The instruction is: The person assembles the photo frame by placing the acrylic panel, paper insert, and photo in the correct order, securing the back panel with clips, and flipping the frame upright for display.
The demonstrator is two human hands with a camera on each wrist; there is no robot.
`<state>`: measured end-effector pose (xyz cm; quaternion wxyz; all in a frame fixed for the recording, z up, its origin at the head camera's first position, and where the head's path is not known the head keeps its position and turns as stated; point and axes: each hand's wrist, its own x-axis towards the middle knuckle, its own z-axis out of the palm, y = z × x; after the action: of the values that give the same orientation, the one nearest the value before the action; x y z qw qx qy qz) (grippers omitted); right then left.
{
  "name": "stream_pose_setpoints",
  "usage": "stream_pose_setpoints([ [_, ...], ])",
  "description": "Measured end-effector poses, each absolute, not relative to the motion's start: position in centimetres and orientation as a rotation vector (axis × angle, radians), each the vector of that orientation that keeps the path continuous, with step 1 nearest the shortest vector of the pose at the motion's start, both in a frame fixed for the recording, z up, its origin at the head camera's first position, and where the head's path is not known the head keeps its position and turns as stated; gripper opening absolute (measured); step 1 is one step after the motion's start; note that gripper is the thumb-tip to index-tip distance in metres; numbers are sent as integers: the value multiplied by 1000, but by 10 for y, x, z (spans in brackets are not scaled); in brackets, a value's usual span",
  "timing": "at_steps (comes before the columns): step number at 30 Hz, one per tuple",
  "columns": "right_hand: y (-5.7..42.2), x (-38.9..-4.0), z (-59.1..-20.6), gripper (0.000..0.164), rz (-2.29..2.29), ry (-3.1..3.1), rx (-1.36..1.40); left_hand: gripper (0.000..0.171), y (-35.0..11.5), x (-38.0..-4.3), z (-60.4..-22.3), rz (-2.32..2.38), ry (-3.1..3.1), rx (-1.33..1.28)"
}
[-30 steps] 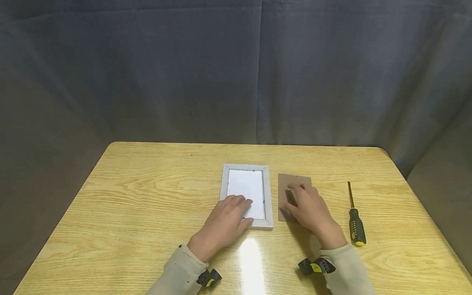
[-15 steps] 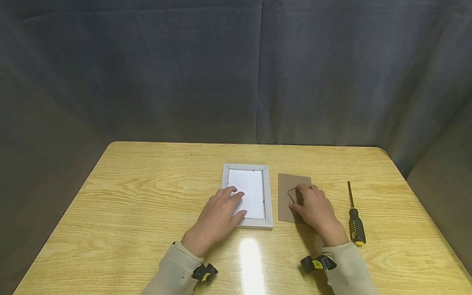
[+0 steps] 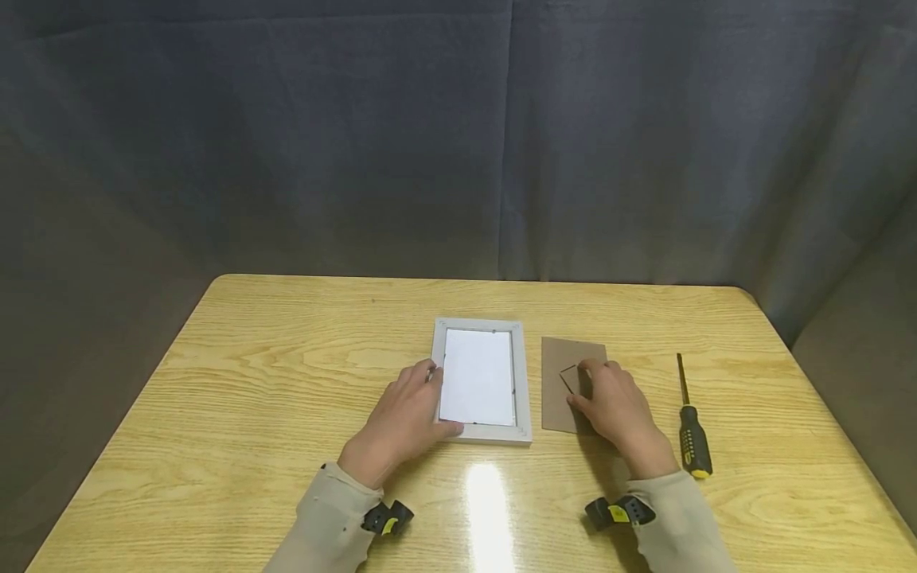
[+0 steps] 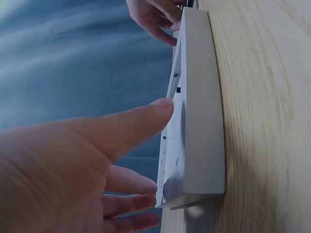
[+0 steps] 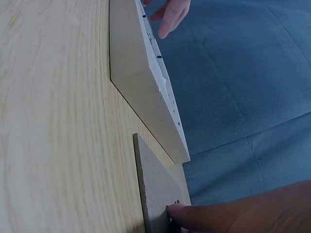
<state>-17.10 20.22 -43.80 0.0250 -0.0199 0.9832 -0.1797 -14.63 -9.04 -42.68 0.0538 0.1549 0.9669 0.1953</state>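
A pale picture frame [image 3: 521,390] lies face down on the table, with a white sheet [image 3: 478,378] inside it and small dark tabs along its inner edge. At the frame's near left corner is my left hand [image 3: 401,422], thumb stretched over the corner and fingers beside the left edge. To the right lies a brown backing board [image 3: 555,410] with a thin dark angled outline. My right hand [image 3: 618,406] covers its right part, thumb and forefinger pinching at that outline. In the right wrist view, the thumb [image 5: 187,213] meets the board beside a dark piece; the other fingers are hidden.
A screwdriver [image 3: 692,442] with a black and yellow handle lies right of the board, its shaft pointing away. The wooden table [image 3: 286,382] ends at a dark curtain [image 3: 358,159] behind it.
My left hand has drawn back leftward from over the white sheet to the frame's near left corner. The right hand has shifted slightly right, showing more of the dark outline.
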Motion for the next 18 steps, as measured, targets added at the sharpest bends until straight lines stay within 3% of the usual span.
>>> stream_pose_setpoints([
  [18, 202, -172, -439, 51, -558, 3051, -52, 97, -91, -147, -428, 613, 2891, 446],
])
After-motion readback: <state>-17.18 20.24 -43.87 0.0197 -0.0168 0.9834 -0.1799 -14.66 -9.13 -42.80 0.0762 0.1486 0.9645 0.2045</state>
